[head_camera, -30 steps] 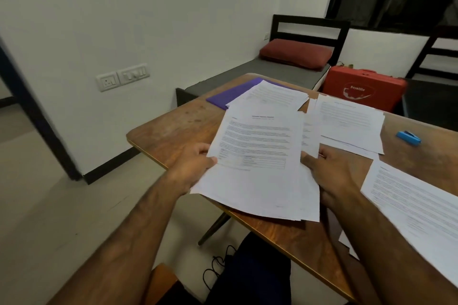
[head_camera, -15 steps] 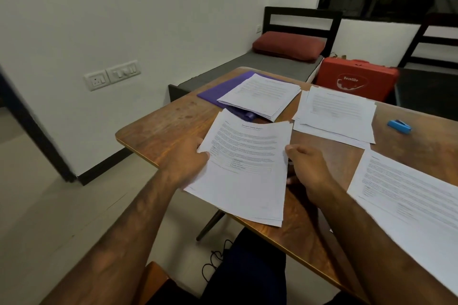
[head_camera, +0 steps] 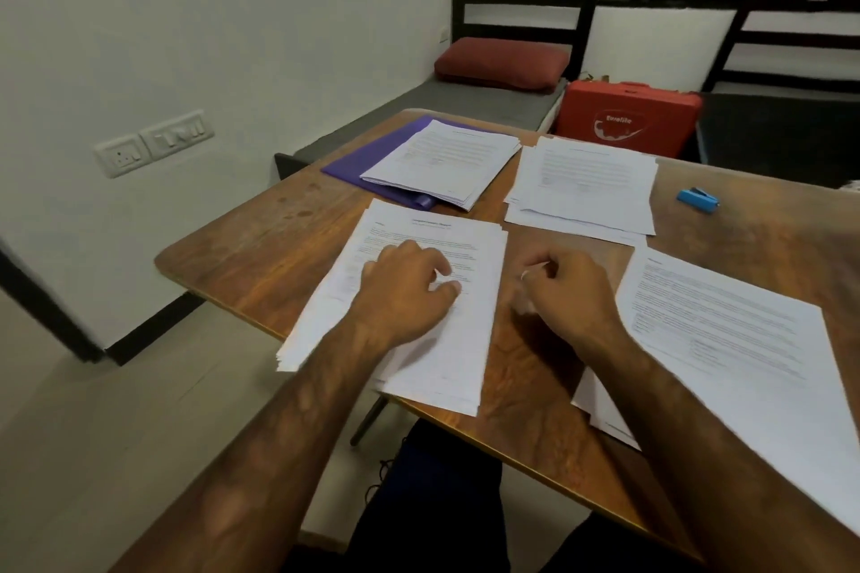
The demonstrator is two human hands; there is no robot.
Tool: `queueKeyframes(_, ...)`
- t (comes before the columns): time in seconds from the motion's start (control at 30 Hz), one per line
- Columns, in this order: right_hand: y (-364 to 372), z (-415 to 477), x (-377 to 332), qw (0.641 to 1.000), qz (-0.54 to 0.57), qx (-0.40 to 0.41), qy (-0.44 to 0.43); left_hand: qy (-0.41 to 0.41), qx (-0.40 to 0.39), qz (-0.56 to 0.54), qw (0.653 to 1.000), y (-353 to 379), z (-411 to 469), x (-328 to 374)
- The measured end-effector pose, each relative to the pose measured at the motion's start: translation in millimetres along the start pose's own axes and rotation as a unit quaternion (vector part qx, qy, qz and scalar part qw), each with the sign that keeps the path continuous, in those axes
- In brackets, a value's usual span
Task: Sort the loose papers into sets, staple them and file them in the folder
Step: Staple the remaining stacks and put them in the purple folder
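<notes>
L hand (head_camera: 405,293) on stack (head_camera: 465,354); long axis fwd-right.

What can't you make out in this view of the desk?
Head view only.
Print on the near stack: too small to read.
Right stack: cut off by the right edge.
Folder: mostly hidden under the far stack.
Right hand: blurred fingers, so any grip is unclear.
</notes>
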State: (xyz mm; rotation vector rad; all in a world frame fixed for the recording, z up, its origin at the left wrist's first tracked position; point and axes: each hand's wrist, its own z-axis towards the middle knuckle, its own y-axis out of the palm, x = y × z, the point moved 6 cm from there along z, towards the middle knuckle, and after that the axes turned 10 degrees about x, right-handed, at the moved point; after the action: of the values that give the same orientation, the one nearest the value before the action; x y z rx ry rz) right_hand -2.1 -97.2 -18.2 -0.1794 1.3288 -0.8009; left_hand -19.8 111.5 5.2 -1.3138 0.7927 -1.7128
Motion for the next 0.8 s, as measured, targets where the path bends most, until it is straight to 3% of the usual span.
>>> queueKeyframes(0.27, -95, 5, 53, 0.991, -0.101, 0.089, -0.004, 0.097, -0.052, -0.080, 0.991, 72, 16, 117)
queueKeyframes(0.5, -163, 1, 119, 0.971, -0.194, 0.133, 0.045, 0.197, -0.077, 0.017, 0.977, 134, 32, 171)
queueKeyframes(0.8, -166, -7, 144, 0.964, -0.220, 0.145, 0.045, 0.252, 0.008, 0.059, 0.966, 163, 30, 176)
